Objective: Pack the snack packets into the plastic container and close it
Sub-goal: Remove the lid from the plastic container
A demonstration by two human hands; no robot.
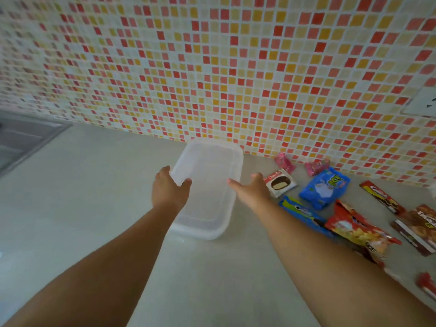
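- Two bare hands reach over the plastic container [207, 192], which lies on the pale counter [94, 185] near the tiled wall [212, 67], its lid apparently on.
- The left hand [168, 188] is spread open at the container's left edge, thumb over the lid; whether it touches or only hovers is blurred. A pull from this side alone could slide the light box rather than unseat the lid.
- The right hand [251, 188] is open too, fingers extended over the container's right edge, gripping nothing. Its forearm passes just above the blue biscuit pack [300, 213] and the red chip bag [358, 230], so a sideways sweep could knock them off the counter.
- The snack packets lie unpacked to the right: a white chocolate-pie packet [280, 182], a blue pouch [324, 187], two small pink sweets [284, 161] by the wall, and dark red wrappers [382, 197].
- The translucent container hides whether anything is inside.
- The brown packets [420, 227] and a red item [425, 283] are cut by the right frame edge; the forearm covers part of the blue biscuit pack. Print is unreadable.
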